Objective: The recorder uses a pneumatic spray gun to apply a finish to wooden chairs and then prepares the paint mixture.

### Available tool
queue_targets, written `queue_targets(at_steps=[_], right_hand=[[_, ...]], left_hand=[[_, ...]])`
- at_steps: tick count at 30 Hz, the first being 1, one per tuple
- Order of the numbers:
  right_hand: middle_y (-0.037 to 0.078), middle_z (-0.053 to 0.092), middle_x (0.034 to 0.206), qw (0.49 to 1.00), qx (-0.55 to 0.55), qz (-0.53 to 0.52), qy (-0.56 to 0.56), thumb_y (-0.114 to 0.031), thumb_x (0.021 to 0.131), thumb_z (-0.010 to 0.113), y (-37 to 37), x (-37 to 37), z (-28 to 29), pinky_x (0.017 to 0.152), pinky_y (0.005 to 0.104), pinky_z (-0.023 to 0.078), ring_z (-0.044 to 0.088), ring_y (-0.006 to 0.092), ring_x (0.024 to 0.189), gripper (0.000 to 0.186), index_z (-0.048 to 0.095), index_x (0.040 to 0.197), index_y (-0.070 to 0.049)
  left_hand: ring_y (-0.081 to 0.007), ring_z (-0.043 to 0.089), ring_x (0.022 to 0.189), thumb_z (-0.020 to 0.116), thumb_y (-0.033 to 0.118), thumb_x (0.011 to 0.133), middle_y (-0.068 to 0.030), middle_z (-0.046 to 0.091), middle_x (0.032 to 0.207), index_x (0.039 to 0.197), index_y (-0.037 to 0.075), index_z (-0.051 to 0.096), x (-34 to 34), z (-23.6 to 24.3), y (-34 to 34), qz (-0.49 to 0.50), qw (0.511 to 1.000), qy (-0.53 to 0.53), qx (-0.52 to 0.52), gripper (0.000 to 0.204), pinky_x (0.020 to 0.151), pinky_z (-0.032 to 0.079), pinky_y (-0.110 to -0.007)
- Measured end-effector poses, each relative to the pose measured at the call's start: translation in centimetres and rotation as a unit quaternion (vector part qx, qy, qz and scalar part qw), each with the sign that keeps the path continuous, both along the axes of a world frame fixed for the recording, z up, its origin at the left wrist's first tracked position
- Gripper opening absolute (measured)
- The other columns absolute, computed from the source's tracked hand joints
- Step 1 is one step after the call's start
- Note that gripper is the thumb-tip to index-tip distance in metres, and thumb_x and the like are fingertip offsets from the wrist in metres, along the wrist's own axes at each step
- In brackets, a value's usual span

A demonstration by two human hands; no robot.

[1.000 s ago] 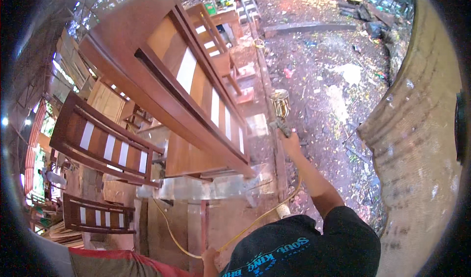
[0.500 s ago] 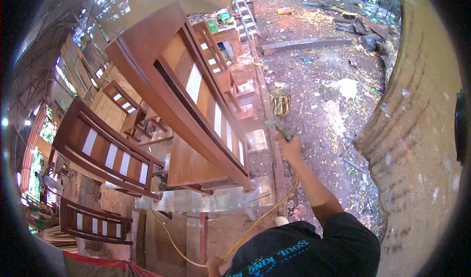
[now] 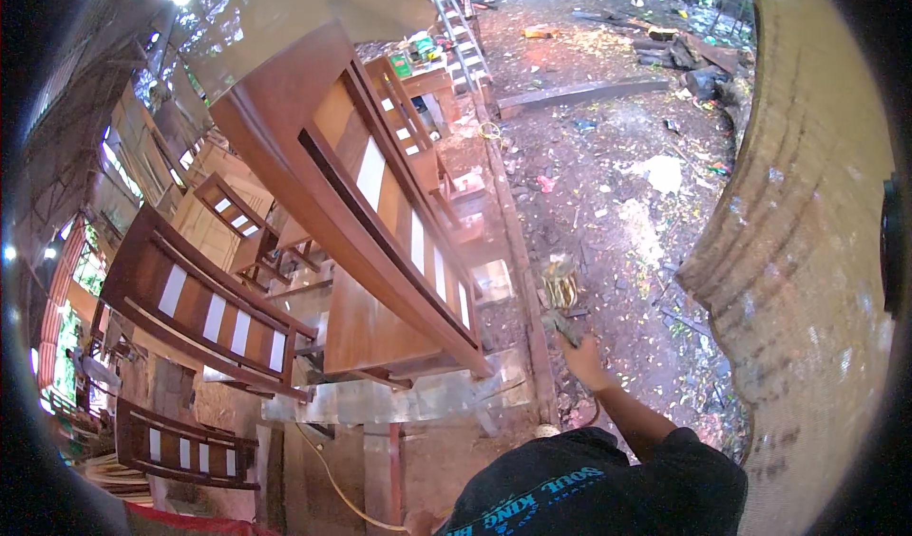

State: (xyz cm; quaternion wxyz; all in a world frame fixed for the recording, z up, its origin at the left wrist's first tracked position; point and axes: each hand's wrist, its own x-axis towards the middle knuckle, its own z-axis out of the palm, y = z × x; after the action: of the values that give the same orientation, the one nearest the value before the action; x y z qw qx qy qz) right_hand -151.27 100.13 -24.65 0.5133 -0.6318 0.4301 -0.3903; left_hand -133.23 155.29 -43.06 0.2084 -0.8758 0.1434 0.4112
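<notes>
My right hand [image 3: 587,360] grips a spray gun [image 3: 568,330] with a metal cup [image 3: 560,284] attached, held just right of a large brown wooden chair [image 3: 275,151]. The chair has white strips along its back panel and stands on a pale platform [image 3: 361,403]; a faint haze hangs by its right side. At the lower edge my left hand [image 3: 418,523] is partly hidden by my dark shirt and closed on a yellow hose [image 3: 325,462].
More striped-back chairs [image 3: 195,313] stand left and behind. A ladder [image 3: 456,33] leans at the top, near a cluttered workbench [image 3: 427,80]. A long beam [image 3: 589,94] crosses the littered dirt ground. A draped tan sheet [image 3: 798,280] hangs along the right.
My right hand and the spray gun have moved down and slightly right, away from the chair's edge. My left hand has sunk toward the lower edge. More of the far yard shows.
</notes>
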Motion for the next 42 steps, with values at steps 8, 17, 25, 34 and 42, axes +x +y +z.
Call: queue_targets(at_steps=[8, 17, 25, 34, 42], right_hand=[[0.017, 0.070, 0.083, 0.998, 0.012, 0.013, 0.064, -0.033, 0.089, 0.068, 0.7, -1.8, -3.2, 0.067, 0.0364, 0.050, 0.061, 0.0183, 0.070, 0.042, 0.066, 0.114, 0.000], [0.015, 0.069, 0.078, 0.998, -0.010, 0.003, 0.054, -0.032, 0.089, 0.069, -0.6, -2.4, -5.1, 0.066, 0.0365, 0.049, 0.059, 0.0160, 0.070, 0.039, 0.068, 0.109, 0.001], [0.014, 0.067, 0.073, 0.997, -0.011, -0.007, 0.075, -0.034, 0.088, 0.070, -0.8, -2.0, -5.9, 0.063, 0.0372, 0.048, 0.057, 0.0151, 0.066, 0.040, 0.068, 0.108, 0.001], [0.011, 0.066, 0.071, 0.995, 0.004, -0.003, 0.096, -0.035, 0.089, 0.069, -1.0, -2.5, -6.8, 0.063, 0.0368, 0.048, 0.058, 0.0167, 0.064, 0.040, 0.069, 0.110, -0.001], [0.013, 0.071, 0.083, 0.996, 0.014, -0.010, 0.083, -0.034, 0.088, 0.070, -0.8, -2.8, -6.0, 0.073, 0.0359, 0.051, 0.065, 0.0192, 0.074, 0.039, 0.069, 0.111, -0.003]], left_hand=[[-0.0308, 0.061, 0.118, 0.063, 0.055, 0.079, -0.0110, 0.063, 0.128, 0.122, 0.015, 0.066, 1.1, -0.8, -0.4, -0.018, 0.998, -0.037, -0.044, 0.060, 0.097, 0.049, -0.046], [-0.0301, 0.060, 0.119, 0.062, 0.055, 0.079, -0.0102, 0.064, 0.127, 0.121, 0.015, 0.067, 1.0, -3.8, 2.3, -0.156, 0.918, -0.242, -0.274, 0.058, 0.098, 0.048, -0.046], [-0.0279, 0.058, 0.122, 0.061, 0.053, 0.081, -0.0089, 0.064, 0.128, 0.119, 0.018, 0.069, 2.9, -3.9, 3.6, -0.077, 0.981, -0.123, -0.132, 0.053, 0.100, 0.046, -0.046], [-0.0278, 0.058, 0.123, 0.060, 0.053, 0.082, -0.0087, 0.063, 0.130, 0.120, 0.018, 0.068, 2.5, -1.7, -0.5, -0.048, 0.998, -0.034, -0.014, 0.052, 0.099, 0.046, -0.046], [-0.0279, 0.058, 0.123, 0.059, 0.052, 0.083, -0.0082, 0.061, 0.132, 0.122, 0.018, 0.067, 1.7, -0.9, -1.8, -0.030, 0.999, -0.017, 0.032, 0.052, 0.099, 0.047, -0.046]])
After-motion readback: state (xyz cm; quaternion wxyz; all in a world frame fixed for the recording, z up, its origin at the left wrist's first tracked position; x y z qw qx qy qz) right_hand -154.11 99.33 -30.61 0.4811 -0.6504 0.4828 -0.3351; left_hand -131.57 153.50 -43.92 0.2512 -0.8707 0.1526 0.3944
